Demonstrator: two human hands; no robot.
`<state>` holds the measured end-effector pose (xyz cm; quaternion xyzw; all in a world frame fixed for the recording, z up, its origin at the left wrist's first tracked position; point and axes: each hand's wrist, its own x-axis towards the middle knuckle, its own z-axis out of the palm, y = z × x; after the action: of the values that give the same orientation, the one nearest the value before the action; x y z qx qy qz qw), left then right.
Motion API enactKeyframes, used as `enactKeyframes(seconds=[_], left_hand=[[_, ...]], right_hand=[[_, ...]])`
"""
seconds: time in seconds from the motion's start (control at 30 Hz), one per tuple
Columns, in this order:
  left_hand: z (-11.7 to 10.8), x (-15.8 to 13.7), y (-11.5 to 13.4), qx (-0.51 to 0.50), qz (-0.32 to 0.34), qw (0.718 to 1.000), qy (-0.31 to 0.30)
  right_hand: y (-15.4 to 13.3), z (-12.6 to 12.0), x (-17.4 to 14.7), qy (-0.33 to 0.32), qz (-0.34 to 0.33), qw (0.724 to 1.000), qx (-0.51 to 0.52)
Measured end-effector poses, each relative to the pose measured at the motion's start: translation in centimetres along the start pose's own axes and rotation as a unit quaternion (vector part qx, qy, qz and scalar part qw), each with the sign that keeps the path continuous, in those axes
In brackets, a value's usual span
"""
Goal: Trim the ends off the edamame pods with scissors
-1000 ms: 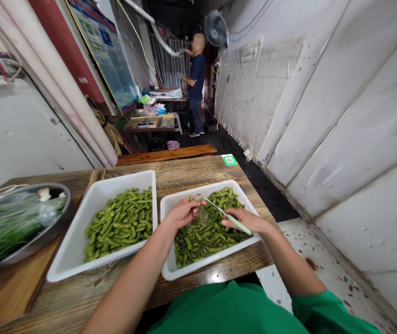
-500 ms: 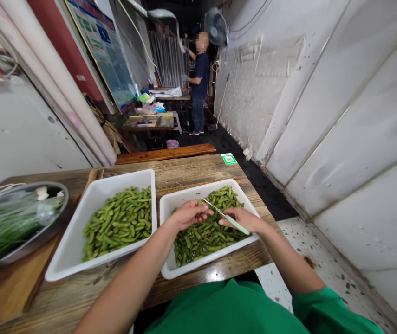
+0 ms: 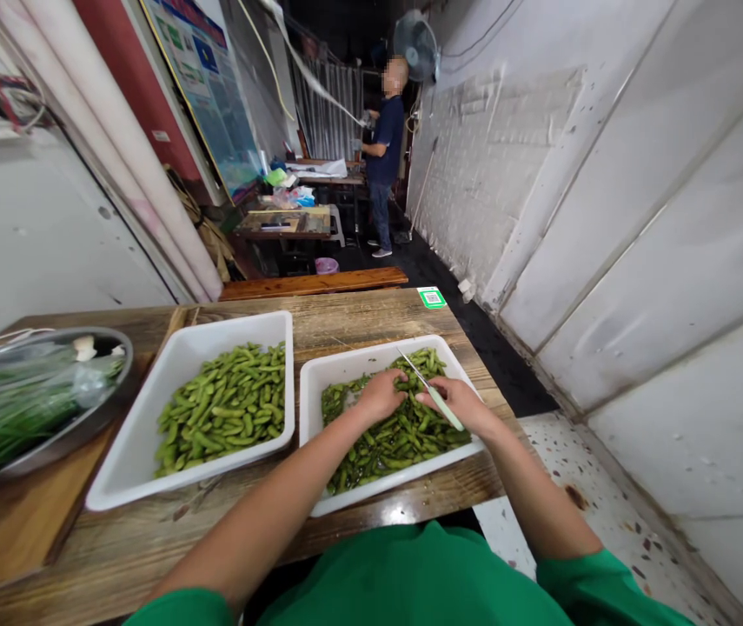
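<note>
Resting in the right tray (image 3: 312,400), the wet green pods (image 3: 371,452) lie in a loose heap beneath both hands. Over them, the left hand (image 3: 382,396) bends its fingers inward; the tips are partly hidden, so I cannot tell whether they pinch a pod. The right hand (image 3: 466,400) closes its fingers around a slim metal tool (image 3: 446,409) with a pale green handle, its tip pointing away from the body and leftward. Only a narrow gap parts this tray from the left tray (image 3: 142,435), where more pods pile against the right side and the left part of the floor is bare. A thin strip of wood runs between the right tray and the table's right edge, while the table (image 3: 358,322) lies open beyond both trays, with a green sticker (image 3: 433,298) at its far right corner. Left of the trays, a metal bowl (image 3: 84,439) of bagged greens takes up the room. Past the far edge sits a bench (image 3: 319,283); a co-worker (image 3: 388,135) stands well apart behind it.
</note>
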<state>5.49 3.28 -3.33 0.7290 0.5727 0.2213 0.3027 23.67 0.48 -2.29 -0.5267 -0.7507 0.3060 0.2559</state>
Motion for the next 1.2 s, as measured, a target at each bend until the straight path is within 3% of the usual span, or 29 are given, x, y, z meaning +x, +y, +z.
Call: enactKeyframes(seconds=[0.17,0.23,0.37,0.63,0.8,0.9,1.03,1.2], left_hand=[[0.7,0.6,0.6,0.057,0.028,0.997,0.031],[-0.1,0.7,0.2,0.015,0.028,0.998,0.059],[-2.4,0.3,-0.8,-0.112,-0.035,0.989,0.094],[-3.3,-1.4,-0.3,-0.328,-0.050,0.943,-0.006],[-3.6,-1.2,-0.4,-0.264,-0.021,0.964,0.011],[-3.7,-1.4,-0.4,-0.216,0.010,0.976,-0.018],[-3.7,-1.7,0.0,-0.204,-0.003,0.977,-0.058],[-4.1,-1.7,0.0,-0.202,-0.003,0.979,-0.028]], right_hand=[[0.1,-0.1,0.0,0.002,-0.016,1.000,0.005],[0.0,-0.1,0.0,0.007,-0.009,1.000,0.005],[-0.5,-0.3,-0.1,-0.004,0.001,1.000,0.014],[-2.4,-1.2,-0.8,-0.111,-0.017,0.990,0.079],[-2.2,-1.0,-0.7,-0.111,-0.016,0.991,0.069],[-2.1,-1.0,-0.7,-0.101,-0.011,0.993,0.054],[-2.2,-1.3,-0.7,-0.090,-0.005,0.995,0.049],[-2.4,-1.6,-0.7,-0.100,0.004,0.994,0.049]])
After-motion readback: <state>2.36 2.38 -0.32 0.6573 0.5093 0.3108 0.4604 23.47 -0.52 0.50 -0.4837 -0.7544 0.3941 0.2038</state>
